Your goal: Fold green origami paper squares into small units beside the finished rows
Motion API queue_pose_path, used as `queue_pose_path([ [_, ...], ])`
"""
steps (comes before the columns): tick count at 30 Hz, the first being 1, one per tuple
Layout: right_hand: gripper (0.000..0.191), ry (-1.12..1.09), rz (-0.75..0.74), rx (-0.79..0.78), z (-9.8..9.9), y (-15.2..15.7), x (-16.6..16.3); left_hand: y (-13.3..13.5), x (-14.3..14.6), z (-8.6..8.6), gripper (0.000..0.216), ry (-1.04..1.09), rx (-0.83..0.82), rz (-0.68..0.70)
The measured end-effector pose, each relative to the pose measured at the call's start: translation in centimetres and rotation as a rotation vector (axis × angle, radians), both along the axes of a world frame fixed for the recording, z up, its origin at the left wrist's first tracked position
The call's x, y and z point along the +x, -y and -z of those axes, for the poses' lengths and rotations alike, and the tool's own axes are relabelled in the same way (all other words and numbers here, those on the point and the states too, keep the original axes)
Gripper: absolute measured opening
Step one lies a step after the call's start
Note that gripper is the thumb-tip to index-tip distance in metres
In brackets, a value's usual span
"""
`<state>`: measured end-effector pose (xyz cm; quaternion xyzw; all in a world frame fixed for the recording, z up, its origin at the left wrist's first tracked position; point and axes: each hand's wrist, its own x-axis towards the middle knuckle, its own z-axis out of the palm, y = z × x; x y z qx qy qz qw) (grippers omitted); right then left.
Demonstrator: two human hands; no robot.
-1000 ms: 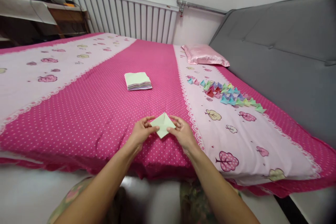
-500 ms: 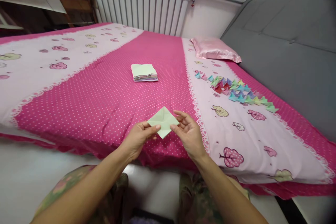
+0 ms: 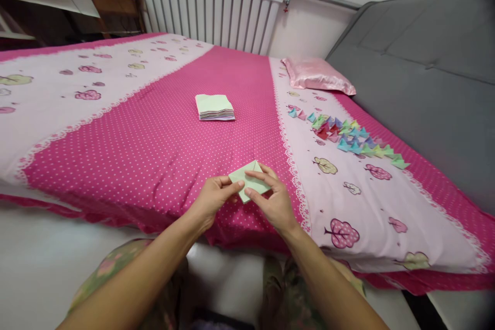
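A pale green folded paper (image 3: 247, 179), roughly diamond-shaped, is held over the near edge of the bed. My left hand (image 3: 217, 197) pinches its left corner between thumb and fingers. On the other side, my right hand (image 3: 273, 197) has its thumb at the lower edge and its fingers laid across the front, covering part of the sheet. Farther back on the bed lies a stack of square coloured paper (image 3: 215, 107) with a pale green sheet on top. To the right stand several folded paper boats (image 3: 348, 136) in many colours, grouped in rows.
A pink polka-dot bedspread (image 3: 162, 139) covers the bed. Beyond the boats lies a pink pillow (image 3: 319, 75) by the grey headboard (image 3: 425, 62). A white radiator (image 3: 201, 7) runs along the wall, and a desk (image 3: 112, 7) with a monitor stands at the far left.
The paper has shifted slightly right and tilted. My right hand's fingers have come from behind its right corner to lie across its front; my left hand keeps its pinch.
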<state>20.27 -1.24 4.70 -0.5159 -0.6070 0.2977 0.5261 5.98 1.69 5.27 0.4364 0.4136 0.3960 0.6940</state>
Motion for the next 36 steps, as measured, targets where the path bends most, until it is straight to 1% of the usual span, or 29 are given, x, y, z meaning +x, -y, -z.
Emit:
queue_pose_path([
  [6,0.039,0.056,0.022,-0.003,0.0,-0.4,-0.4,-0.2,-0.1,-0.2,0.023,0.020,0.013,0.018],
  [9,0.046,-0.021,0.025,-0.022,0.2,-0.6,-0.3,-0.2,-0.3,-0.2,0.021,0.003,0.020,0.048],
  [12,0.049,-0.092,0.044,-0.067,0.6,-0.6,0.0,-0.1,-0.5,-0.5,0.018,-0.035,0.037,0.074],
  [14,0.044,-0.081,0.061,-0.036,0.8,-0.6,0.2,0.0,-0.5,-0.6,0.017,-0.055,0.055,0.084],
  [18,0.027,0.009,0.089,0.050,0.7,-0.6,0.4,0.0,-0.3,-0.8,0.018,-0.059,0.053,0.107],
  [23,0.019,0.008,0.037,0.045,0.1,-0.4,0.3,-0.1,0.0,-0.6,0.023,0.000,0.006,0.128],
  [26,0.018,-0.013,-0.001,0.050,-0.2,-0.4,0.3,-0.2,0.0,-0.5,0.020,0.068,-0.046,0.122],
  [30,0.025,0.056,0.003,0.067,-0.4,-0.2,0.3,-0.5,-0.1,-0.3,0.016,0.164,-0.134,0.089],
  [36,0.026,0.120,0.015,0.113,-0.3,-0.1,0.1,-0.6,-0.3,-0.4,0.016,0.206,-0.151,0.078],
])
